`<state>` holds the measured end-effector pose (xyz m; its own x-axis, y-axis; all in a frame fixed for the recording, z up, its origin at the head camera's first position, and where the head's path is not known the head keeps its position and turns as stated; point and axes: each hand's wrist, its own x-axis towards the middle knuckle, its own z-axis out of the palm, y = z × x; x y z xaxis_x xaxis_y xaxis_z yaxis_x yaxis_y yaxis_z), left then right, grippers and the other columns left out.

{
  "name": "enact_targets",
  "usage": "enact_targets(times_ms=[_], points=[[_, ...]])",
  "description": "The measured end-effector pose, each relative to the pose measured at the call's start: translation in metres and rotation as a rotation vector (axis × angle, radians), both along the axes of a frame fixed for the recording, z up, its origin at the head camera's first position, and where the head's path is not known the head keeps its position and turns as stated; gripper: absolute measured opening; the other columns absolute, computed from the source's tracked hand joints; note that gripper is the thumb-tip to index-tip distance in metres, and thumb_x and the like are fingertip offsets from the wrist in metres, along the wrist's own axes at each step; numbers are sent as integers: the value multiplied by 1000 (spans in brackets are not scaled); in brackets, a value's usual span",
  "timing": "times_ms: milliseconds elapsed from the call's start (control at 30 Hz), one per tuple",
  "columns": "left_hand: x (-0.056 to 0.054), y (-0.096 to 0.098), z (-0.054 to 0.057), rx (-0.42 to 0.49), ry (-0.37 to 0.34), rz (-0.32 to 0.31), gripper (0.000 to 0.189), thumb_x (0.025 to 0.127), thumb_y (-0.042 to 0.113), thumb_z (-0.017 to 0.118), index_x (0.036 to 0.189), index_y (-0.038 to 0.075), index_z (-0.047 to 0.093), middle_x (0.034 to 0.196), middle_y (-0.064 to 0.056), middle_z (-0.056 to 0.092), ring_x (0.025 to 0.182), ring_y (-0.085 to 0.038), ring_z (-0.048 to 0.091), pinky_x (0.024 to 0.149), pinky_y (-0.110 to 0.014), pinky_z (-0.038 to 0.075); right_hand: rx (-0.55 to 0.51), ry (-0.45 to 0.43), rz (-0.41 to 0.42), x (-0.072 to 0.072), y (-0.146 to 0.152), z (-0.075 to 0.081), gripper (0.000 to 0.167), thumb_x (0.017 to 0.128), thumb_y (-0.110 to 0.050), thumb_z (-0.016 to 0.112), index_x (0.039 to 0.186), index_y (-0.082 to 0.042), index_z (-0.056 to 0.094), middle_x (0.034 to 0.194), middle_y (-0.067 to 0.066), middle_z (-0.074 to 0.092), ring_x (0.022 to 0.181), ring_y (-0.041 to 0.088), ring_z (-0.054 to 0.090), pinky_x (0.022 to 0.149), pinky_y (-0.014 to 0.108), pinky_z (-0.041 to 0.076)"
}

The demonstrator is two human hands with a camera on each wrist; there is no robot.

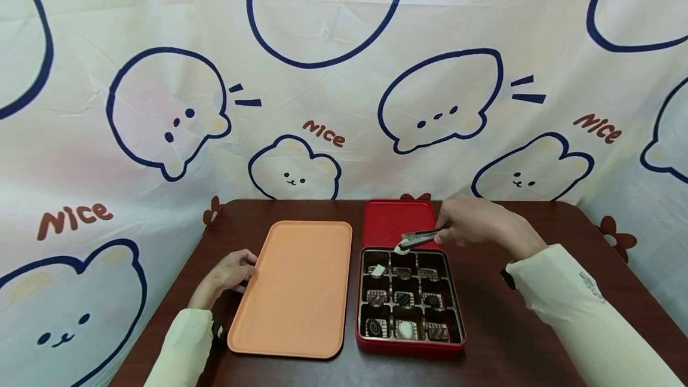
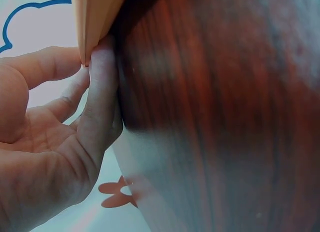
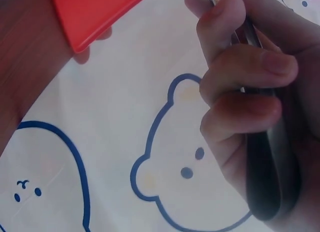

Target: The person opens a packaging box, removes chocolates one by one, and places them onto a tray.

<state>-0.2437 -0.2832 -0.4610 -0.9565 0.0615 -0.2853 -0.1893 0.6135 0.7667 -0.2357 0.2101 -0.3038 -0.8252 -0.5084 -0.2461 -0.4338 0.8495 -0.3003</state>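
My left hand point(image 1: 233, 270) pinches the left edge of an orange tray point(image 1: 298, 291). In the left wrist view, the edge of the tray point(image 2: 96, 20) sits between thumb and fingertips. Metal tongs point(image 1: 421, 237) are gripped in my right hand point(image 1: 478, 224), its fingers curled round the dark handle point(image 3: 265, 172). At the tongs' tips is a small white piece point(image 1: 400, 250), over the back row of a red tin point(image 1: 411, 349). Chocolates lie in the tin's dark compartments, among them a dark spiral one point(image 1: 373, 328), a white round one point(image 1: 405, 330) and a white one point(image 1: 378, 270) at back left.
Behind the tin lies a red lid point(image 1: 398, 220), its corner point(image 3: 85, 32) visible in the right wrist view. Tray and tin stand side by side on a dark wooden table point(image 1: 505, 315). A white cloth point(image 1: 349, 94) with bear drawings hangs behind the table.
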Motion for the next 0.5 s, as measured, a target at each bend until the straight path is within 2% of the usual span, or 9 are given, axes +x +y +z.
enact_targets(times_ms=[133,267,500], points=[[0,-1,-1,1,3,-5,22,95,7,57,114,-3,56,94,-14,65,78,-21,65,63,-41,59,-1,-7,34,-10,-11,-1,22,93,-21,70,71,-23,72,55,0,56,49,10,44,50,25,36],[1,-1,-1,0,9,-8,22,96,7,57,114,-3,56,94,-14,66,78,-21,65,63,-41,58,2,-34,32,-20,-22,-1,21,93,-22,71,72,-22,74,56,1,57,49,10,44,50,25,35],[0,-1,0,2,12,-9,22,95,7,56,114,-4,56,94,-15,66,78,-21,65,64,-40,59,22,-35,55,-38,-39,-1,16,93,-23,71,80,-16,78,59,4,60,50,10,45,52,25,38]])
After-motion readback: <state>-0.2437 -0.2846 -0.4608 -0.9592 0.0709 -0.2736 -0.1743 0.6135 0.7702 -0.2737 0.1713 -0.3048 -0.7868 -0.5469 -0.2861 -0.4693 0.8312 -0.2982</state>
